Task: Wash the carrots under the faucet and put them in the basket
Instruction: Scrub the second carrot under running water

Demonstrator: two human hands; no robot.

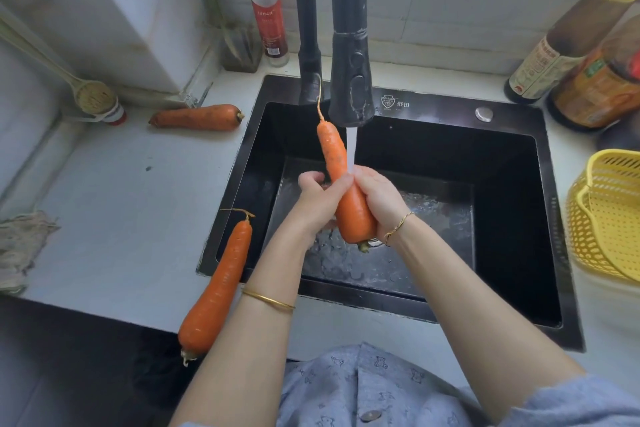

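Now we're rinsing one carrot under the faucet, left hand and right hand gripping it, two more carrots waiting on the worktop, basket showing none.

One orange carrot stood nearly upright, thin root tip upward, gripped round its middle by the fingers of both hands, while the black faucet ran a stream of water down just beside it onto them. A second carrot lay slanted across the sink rim and tabletop to the left of the fingers, and a third carrot, dirtier, lay farther left. The yellow perforated basket stood well to their right.
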